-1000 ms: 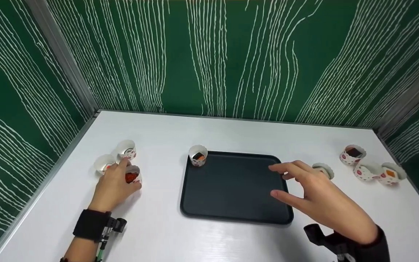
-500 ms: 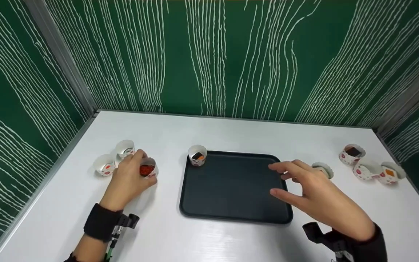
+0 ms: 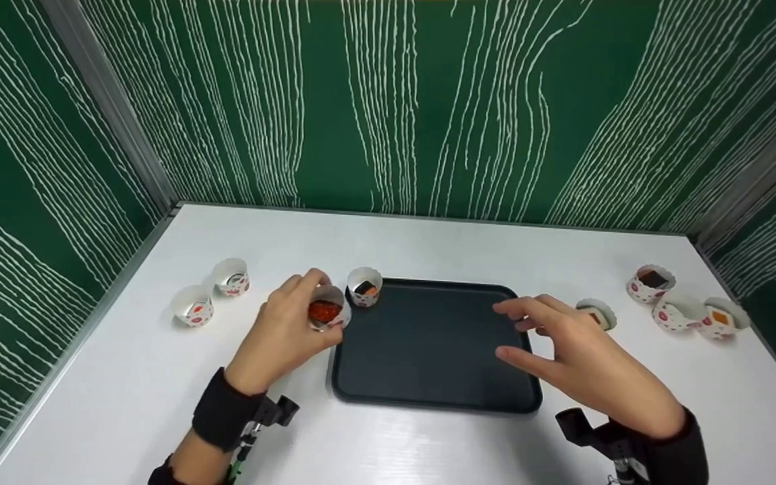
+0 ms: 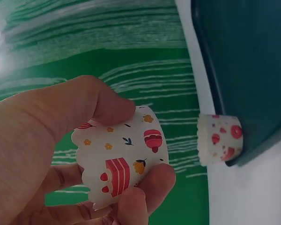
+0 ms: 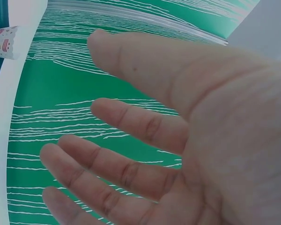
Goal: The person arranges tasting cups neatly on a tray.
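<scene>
My left hand [image 3: 287, 333] grips a paper baking cup [image 3: 329, 311] with something red in it, thumb on one side and fingers on the other. In the left wrist view this cup [image 4: 124, 159] shows cake and flower prints. It is near the left edge of the dark tray [image 3: 435, 350]. On the tray's back left corner stands another paper cup [image 3: 364, 288] with a black and orange piece inside. Over the tray's right edge my right hand [image 3: 570, 343] hovers with nothing in it; the right wrist view shows its fingers spread and relaxed.
Two paper cups, one nearer [image 3: 194, 307] and one farther [image 3: 232, 277], stand on the white table [image 3: 415, 444] at the left. Several more cups, one with a dark piece [image 3: 651, 284], stand at the right. Green walls [image 3: 388, 101] enclose the table's back and sides.
My left hand has carried the cup with the red filling rightward, away from the two left cups to the tray's left edge. The right hand has stayed nearly still.
</scene>
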Tool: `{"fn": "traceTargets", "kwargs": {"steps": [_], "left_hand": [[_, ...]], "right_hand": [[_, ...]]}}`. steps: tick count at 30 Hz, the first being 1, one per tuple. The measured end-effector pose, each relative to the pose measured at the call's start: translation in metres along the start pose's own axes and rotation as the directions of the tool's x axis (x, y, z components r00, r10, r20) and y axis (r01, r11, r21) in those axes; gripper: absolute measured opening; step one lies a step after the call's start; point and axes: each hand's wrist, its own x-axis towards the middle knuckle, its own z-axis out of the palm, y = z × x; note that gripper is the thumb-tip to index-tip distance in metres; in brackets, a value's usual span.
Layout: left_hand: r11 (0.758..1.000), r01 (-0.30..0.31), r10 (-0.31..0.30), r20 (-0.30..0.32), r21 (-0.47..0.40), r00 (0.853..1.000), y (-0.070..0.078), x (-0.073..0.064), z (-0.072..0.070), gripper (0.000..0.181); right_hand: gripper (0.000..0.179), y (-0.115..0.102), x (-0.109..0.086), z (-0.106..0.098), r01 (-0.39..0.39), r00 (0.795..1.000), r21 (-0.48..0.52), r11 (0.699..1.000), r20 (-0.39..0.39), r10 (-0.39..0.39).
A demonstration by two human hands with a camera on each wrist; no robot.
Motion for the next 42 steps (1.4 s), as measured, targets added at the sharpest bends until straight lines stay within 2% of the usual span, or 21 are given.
{"fn": "traceTargets", "kwargs": {"steps": [6,13,21,26,30,34,42], "left_hand": [[0.995,-0.078,0.079,0.015,-0.057,0.997,0.021,0.003,0.010,0.047],[0.977,-0.155,0.167,0.072,-0.148,0.983,0.045,0.002,0.027,0.056],[0.959,-0.226,0.243,0.079,-0.173,0.967,0.062,0.001,0.045,0.054],[0.945,-0.266,0.289,0.109,-0.189,0.951,0.070,0.000,0.055,0.054],[0.938,-0.268,0.304,0.151,-0.218,0.941,0.074,-0.002,0.062,0.053],[0.939,-0.256,0.300,0.180,-0.232,0.937,0.077,-0.004,0.067,0.052],[0.934,-0.264,0.313,0.192,-0.240,0.930,0.079,-0.006,0.071,0.051]], "right_hand": [[0.045,0.001,0.004,0.004,0.007,1.000,-0.004,1.000,0.012,-0.007],[0.043,0.002,0.009,0.010,0.041,0.999,0.012,0.999,0.015,-0.041],[0.042,0.001,0.014,0.015,0.053,0.998,0.030,0.998,0.034,-0.054],[0.040,0.002,0.017,0.019,0.068,0.996,0.050,0.996,0.054,-0.071],[0.037,0.002,0.019,0.023,0.081,0.995,0.041,0.996,0.046,-0.083],[0.034,0.002,0.022,0.025,0.106,0.993,0.044,0.993,0.050,-0.108],[0.028,0.000,0.025,0.034,0.156,0.985,0.076,0.985,0.064,-0.161]]}}
